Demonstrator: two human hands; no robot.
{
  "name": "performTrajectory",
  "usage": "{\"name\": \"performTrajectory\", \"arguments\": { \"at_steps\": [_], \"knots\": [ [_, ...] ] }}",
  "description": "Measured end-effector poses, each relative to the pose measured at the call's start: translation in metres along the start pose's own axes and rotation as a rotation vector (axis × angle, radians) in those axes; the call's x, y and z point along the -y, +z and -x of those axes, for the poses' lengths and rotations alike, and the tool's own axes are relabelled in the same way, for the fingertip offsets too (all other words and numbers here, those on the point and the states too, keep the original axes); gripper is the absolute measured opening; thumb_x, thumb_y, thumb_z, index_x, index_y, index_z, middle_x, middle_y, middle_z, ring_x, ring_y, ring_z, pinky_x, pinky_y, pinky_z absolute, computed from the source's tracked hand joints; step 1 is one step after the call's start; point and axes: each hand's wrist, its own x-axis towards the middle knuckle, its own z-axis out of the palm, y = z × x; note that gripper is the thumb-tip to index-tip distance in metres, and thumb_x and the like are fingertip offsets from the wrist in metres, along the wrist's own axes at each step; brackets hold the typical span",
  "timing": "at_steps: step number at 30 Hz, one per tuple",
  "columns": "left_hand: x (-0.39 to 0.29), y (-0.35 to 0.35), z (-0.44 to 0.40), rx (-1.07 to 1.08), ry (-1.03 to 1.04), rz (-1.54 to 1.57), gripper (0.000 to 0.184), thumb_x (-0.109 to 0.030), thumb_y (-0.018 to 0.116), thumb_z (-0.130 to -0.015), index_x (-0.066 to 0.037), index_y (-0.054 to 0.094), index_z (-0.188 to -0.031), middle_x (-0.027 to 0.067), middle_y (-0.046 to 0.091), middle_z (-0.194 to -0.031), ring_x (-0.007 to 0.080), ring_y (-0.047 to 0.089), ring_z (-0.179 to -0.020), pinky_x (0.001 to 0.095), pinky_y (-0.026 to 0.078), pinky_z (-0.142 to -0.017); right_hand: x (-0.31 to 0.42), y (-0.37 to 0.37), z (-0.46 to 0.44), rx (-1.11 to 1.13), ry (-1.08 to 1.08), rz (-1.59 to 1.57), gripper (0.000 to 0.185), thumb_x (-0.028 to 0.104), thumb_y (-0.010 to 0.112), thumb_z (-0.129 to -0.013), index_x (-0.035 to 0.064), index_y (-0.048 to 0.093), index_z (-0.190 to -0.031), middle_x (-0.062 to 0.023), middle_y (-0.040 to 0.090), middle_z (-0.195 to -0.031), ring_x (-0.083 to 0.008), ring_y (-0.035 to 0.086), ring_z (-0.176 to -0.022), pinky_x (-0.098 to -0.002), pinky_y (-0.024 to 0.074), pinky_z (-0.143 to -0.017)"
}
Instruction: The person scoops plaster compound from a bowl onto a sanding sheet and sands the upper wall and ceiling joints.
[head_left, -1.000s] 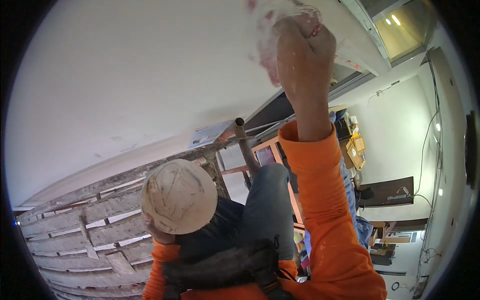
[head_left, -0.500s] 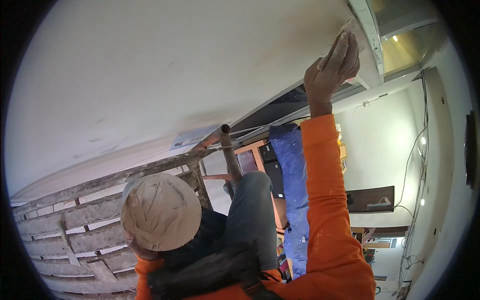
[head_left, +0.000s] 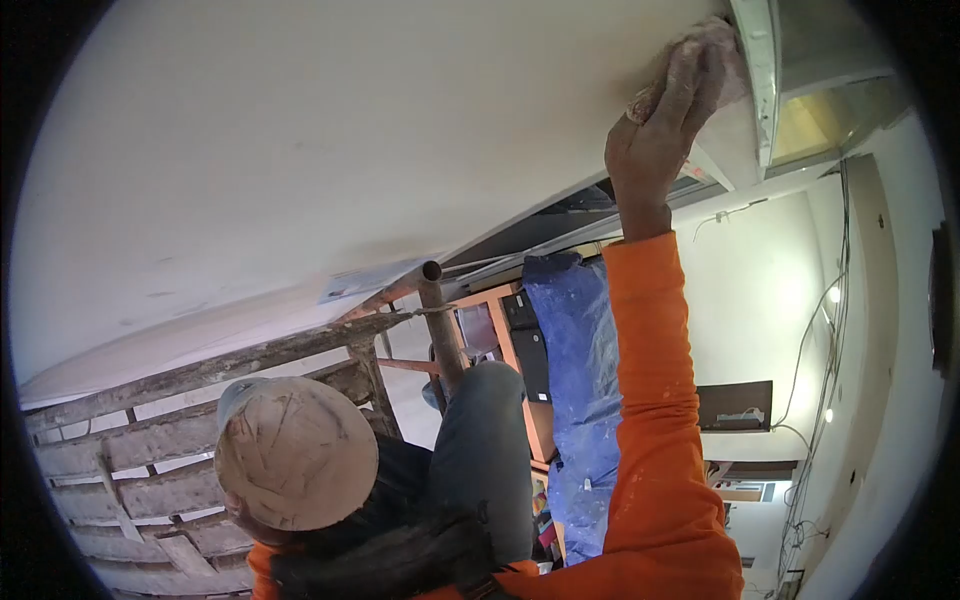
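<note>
Our right hand [head_left: 660, 135] is closed on crumpled whitish cloth-like wad [head_left: 716, 32], seemingly pressed to smooth white panel surface [head_left: 350, 130], just beside pale metal frame strip [head_left: 762, 80]. Our left hand [head_left: 243, 514] grasps side of round whitish container [head_left: 231, 402] of beige paste [head_left: 300, 450]; fingers partly hidden. In our judgement: press evenly, guard frame strip from smears, hold container level.

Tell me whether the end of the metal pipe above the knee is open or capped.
Open: the pipe shows a dark round hollow inside its rim at that end.
</note>
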Motion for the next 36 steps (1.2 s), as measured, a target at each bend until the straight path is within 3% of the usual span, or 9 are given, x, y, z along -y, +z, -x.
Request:
{"name": "performTrajectory", "arguments": {
  "at_steps": [9, 13, 16, 22, 27, 28, 32, 35, 36],
  "knots": [
    [0.001, -0.053, -0.021, 0.032, 0.009, -0.006, 0.063, -0.046, 0.048, -0.088, -0.006, 0.041, -0.136, 0.0140, 0.046, -0.135, 0.0319, 0.048, -0.118, 0.0485, 0.040, -0.099, 0.023, -0.079, 0.073, 0.459, 0.355, -0.035, 0.046, 0.004, 0.039, -0.092, -0.0013, 0.040, -0.137, -0.0232, 0.049, -0.131, -0.0301, 0.049, -0.122, -0.0356, 0.0356, -0.105],
    [-0.008, 0.012, -0.005, 0.149, -0.055, 0.120, 0.063, -0.046, 0.048, -0.088, -0.007, 0.040, -0.137, 0.0135, 0.044, -0.138, 0.0313, 0.046, -0.122, 0.0476, 0.038, -0.101, -0.075, -0.066, 0.065, 0.463, 0.869, -0.102, 0.024, 0.016, 0.044, -0.096, -0.0015, 0.055, -0.107, -0.0087, 0.060, -0.107, -0.0141, 0.059, -0.094, -0.0269, 0.0493, -0.079],
    [-0.007, 0.024, -0.002, 0.082, 0.058, 0.048, 0.076, -0.048, 0.057, -0.084, 0.002, 0.036, -0.137, 0.0162, 0.044, -0.136, 0.0284, 0.049, -0.119, 0.0424, 0.042, -0.099, -0.121, -0.040, 0.063, 0.187, 0.504, -0.046, 0.017, 0.016, 0.044, -0.096, 0.0023, 0.054, -0.097, -0.0054, 0.060, -0.090, -0.0140, 0.058, -0.078, -0.0271, 0.0494, -0.063],
    [-0.011, 0.034, 0.003, 0.106, 0.023, 0.041, 0.079, -0.048, 0.059, -0.082, 0.002, 0.034, -0.138, 0.0168, 0.043, -0.136, 0.0297, 0.049, -0.119, 0.0430, 0.042, -0.100, -0.092, -0.022, 0.022, 0.646, 0.220, 0.826, 0.018, 0.009, 0.056, -0.087, 0.0005, 0.062, -0.101, -0.0103, 0.064, -0.096, -0.0197, 0.064, -0.086, -0.0270, 0.0518, -0.073],
    [-0.008, 0.022, -0.007, 0.098, 0.033, -0.042, 0.071, -0.045, 0.054, -0.086, 0.001, 0.036, -0.138, 0.0175, 0.045, -0.135, 0.0308, 0.048, -0.120, 0.0448, 0.042, -0.100, 0.099, -0.052, -0.060, 0.034, 0.661, -0.503, 0.027, 0.002, 0.047, -0.081, -0.0031, 0.061, -0.104, -0.0095, 0.055, -0.092, -0.0170, 0.055, -0.075, -0.0302, 0.0450, -0.069],
    [-0.008, 0.023, -0.006, 0.099, 0.031, -0.048, 0.071, -0.045, 0.054, -0.086, 0.001, 0.036, -0.138, 0.0175, 0.045, -0.135, 0.0308, 0.048, -0.120, 0.0448, 0.042, -0.100, 0.124, -0.065, -0.072, 0.098, 0.655, -0.505, 0.025, 0.001, 0.044, -0.079, 0.0000, 0.062, -0.096, 0.0004, 0.048, -0.069, -0.0058, 0.045, -0.057, -0.0212, 0.0395, -0.055],
    [-0.010, 0.038, 0.000, 0.207, 0.037, 0.057, 0.067, -0.041, 0.049, -0.087, 0.001, 0.035, -0.138, 0.0181, 0.044, -0.136, 0.0328, 0.047, -0.122, 0.0462, 0.042, -0.101, 0.141, -0.085, -0.071, 0.262, 0.790, -0.698, 0.034, 0.002, 0.041, -0.079, 0.0007, 0.062, -0.105, -0.0010, 0.050, -0.068, -0.0047, 0.045, -0.058, -0.0189, 0.0395, -0.056],
    [-0.007, 0.032, -0.005, 0.271, 0.035, 0.135, 0.067, -0.040, 0.050, -0.087, 0.000, 0.035, -0.138, 0.0182, 0.043, -0.137, 0.0333, 0.046, -0.123, 0.0469, 0.041, -0.101, 0.089, -0.077, -0.027, 0.053, 0.358, -0.336, 0.028, 0.004, 0.039, -0.083, -0.0009, 0.060, -0.102, -0.0023, 0.052, -0.071, -0.0076, 0.045, -0.056, -0.0198, 0.0395, -0.052],
    [-0.004, 0.029, -0.007, 0.281, 0.038, 0.155, 0.068, -0.040, 0.050, -0.086, 0.000, 0.035, -0.139, 0.0183, 0.042, -0.138, 0.0334, 0.046, -0.123, 0.0471, 0.041, -0.101, 0.065, -0.074, -0.010, 0.038, 0.575, -0.409, 0.026, 0.005, 0.041, -0.084, -0.0015, 0.059, -0.102, -0.0029, 0.053, -0.072, -0.0091, 0.047, -0.057, -0.0205, 0.0403, -0.053]
  ]
}}
